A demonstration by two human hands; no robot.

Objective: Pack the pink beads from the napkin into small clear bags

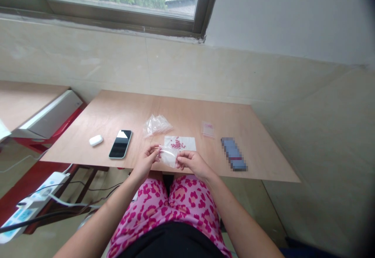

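Between my two hands is a small clear plastic bag, held up over the table's near edge. My left hand pinches its left upper corner. On the other side, my right hand is closed on the bag's right edge. Just behind the bag, a white sheet of paper lies flat with several small red-pink beads heaped on it. Part of the sheet is hidden by the bag. Farther back lies a loose pile of clear plastic bags. To the right rests a small bag with pinkish contents.
A phone and a white earbud case lie left on the wooden table. A blurred-out dark object lies at the right. Below left, a white power strip has cables running from it.
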